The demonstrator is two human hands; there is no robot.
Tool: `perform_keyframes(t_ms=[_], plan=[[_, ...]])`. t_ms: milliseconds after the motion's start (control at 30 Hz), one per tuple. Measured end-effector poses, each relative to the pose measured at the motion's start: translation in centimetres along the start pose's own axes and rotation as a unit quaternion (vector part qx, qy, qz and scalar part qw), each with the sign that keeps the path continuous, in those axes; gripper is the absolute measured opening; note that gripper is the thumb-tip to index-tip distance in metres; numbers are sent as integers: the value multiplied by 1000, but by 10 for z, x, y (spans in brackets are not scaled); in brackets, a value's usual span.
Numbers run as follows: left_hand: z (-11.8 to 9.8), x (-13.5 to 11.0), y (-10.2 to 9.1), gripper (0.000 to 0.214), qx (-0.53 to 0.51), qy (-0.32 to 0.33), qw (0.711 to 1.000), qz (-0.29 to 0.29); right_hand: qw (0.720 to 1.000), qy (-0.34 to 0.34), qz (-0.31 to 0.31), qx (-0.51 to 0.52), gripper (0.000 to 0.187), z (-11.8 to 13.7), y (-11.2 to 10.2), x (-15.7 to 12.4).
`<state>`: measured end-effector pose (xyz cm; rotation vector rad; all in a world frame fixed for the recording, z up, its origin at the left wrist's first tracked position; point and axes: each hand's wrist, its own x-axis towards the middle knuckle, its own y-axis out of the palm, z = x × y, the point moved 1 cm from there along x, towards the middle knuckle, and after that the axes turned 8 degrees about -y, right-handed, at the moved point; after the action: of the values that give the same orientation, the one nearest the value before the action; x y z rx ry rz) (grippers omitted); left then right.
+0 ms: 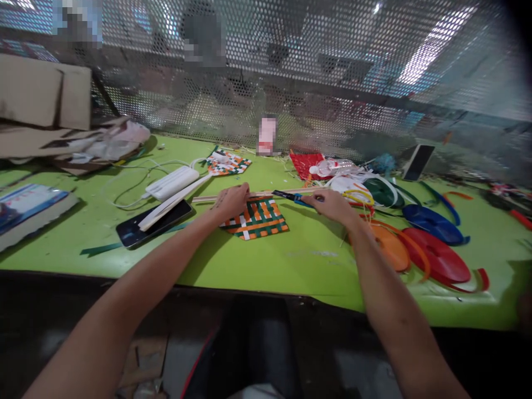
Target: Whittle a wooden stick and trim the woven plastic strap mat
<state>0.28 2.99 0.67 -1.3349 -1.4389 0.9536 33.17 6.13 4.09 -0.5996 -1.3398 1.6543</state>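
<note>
My left hand (233,201) is closed, its fingers pressed down on a thin pale strip (203,198) that runs sideways across the table. Just below that strip lies a woven piece (264,220) of orange, green and white bands, partly hidden by the hand. My right hand (332,205) grips a blue and black utility knife (294,197), whose black end points left toward my left hand and lies close to the strip. Whether its blade touches anything is too small to see.
Left are a phone (137,224) under white strips (177,203), a white power bank (172,183) and a book (31,208). Coiled orange (393,246), red (440,255) and blue (432,223) bands lie right. A plastic bottle (338,167) rests behind, before a perforated metal screen (249,88).
</note>
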Motion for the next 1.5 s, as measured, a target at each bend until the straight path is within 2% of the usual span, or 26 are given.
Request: perform_keyframes(t_ms=[100, 233, 467, 700, 1033, 1200, 1367, 1500], plan=[[0, 0, 2, 19, -15, 26, 999, -14, 999, -32, 19, -10, 68, 10, 15, 3], [2, 2, 6, 20, -35, 49, 998, -32, 999, -19, 12, -32, 65, 20, 23, 4], [4, 4, 7, 20, -48, 83, 995, -12, 999, 4, -31, -30, 62, 24, 16, 1], [2, 3, 4, 24, -64, 88, 994, -16, 999, 20, 11, -44, 62, 23, 17, 0], [7, 10, 14, 25, -85, 81, 993, -31, 999, 6, 17, -29, 62, 14, 17, 1], [4, 8, 12, 24, -76, 63, 995, -25, 999, 8, 22, -29, 60, 15, 17, 2], [4, 8, 13, 25, -82, 73, 994, -28, 999, 14, 38, -30, 64, 16, 17, 0], [9, 12, 17, 25, -82, 78, 994, -6, 998, 23, 50, -26, 65, 16, 18, 0]])
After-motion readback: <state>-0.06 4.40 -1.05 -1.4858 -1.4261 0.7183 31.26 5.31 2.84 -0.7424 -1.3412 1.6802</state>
